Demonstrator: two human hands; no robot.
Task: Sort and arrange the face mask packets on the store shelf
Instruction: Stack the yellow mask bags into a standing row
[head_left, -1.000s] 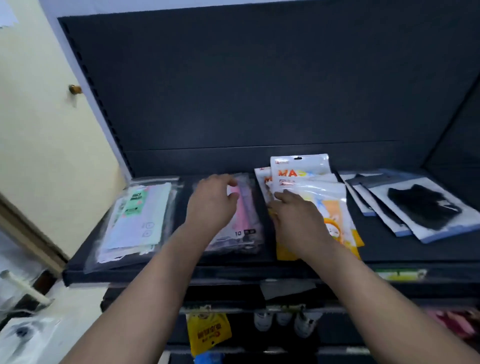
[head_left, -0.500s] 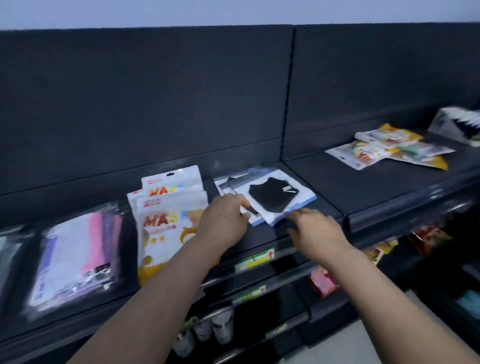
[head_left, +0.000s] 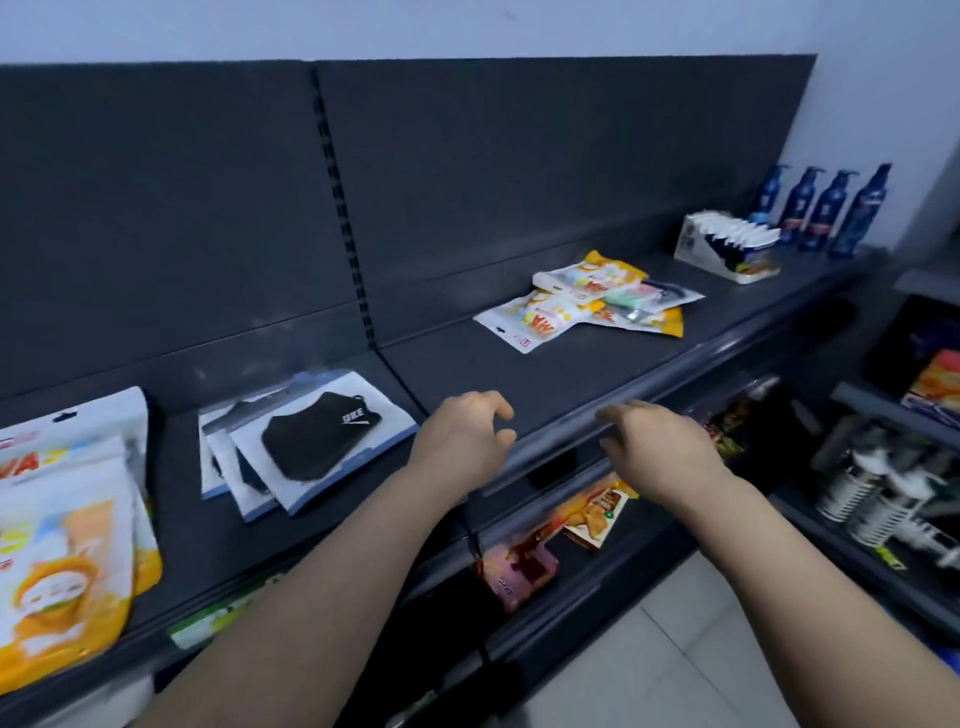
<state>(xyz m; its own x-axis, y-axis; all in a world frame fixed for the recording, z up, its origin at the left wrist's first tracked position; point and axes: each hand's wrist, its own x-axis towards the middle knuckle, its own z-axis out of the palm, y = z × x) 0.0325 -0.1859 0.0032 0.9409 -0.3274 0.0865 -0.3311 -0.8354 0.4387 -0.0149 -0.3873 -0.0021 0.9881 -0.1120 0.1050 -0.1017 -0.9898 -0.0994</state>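
Note:
A loose heap of mixed mask packets (head_left: 592, 306), orange-and-white ones with a green one among them, lies far back on the right section of the dark shelf (head_left: 571, 379). Three black-mask packets (head_left: 306, 441) are fanned on the left section. Orange-and-white packets (head_left: 62, 535) are stacked at the far left. My left hand (head_left: 462, 436) hovers over the shelf's front, fingers curled and apart, holding nothing. My right hand (head_left: 660, 447) hangs just past the shelf's front rail, fingers spread, empty. Both hands are well short of the mixed heap.
A white display box of sachets (head_left: 727, 247) and several blue pump bottles (head_left: 826, 208) stand at the shelf's far right end. Snack packets (head_left: 597, 512) hang on the tier below. Another rack with goods (head_left: 893, 493) stands at the right.
My view has swung right along the shelf. Both hands left the orange and pink packets, passed the black-mask packets and now hover empty over the right section's front edge.

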